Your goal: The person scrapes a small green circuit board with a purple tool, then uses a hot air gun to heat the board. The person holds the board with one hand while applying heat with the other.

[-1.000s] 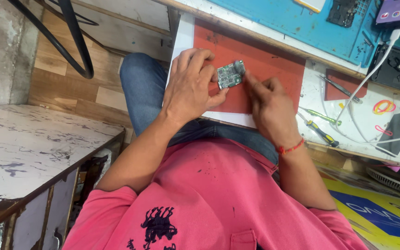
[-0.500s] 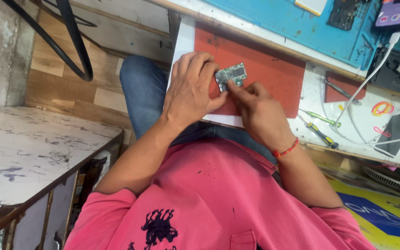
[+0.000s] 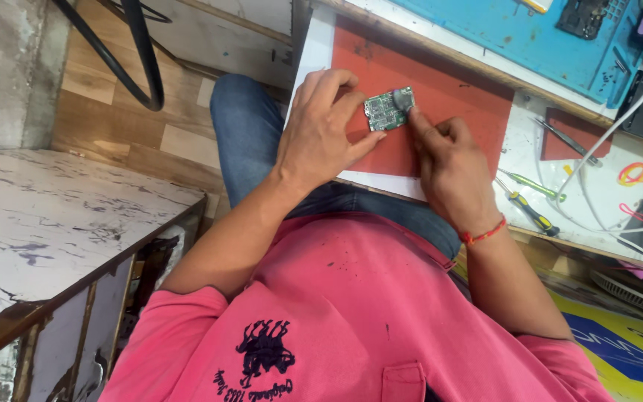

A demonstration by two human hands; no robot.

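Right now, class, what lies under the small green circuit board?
The circuit board rests on a red mat, held by the left hand and right hand. Its underside is hidden.

Blue mat; screwdriver; white cable

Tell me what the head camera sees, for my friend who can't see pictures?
Two hands work on a small green circuit board on a red mat: the left hand steadies it and the right hand touches its edge. Screwdrivers and white cables lie to the right.
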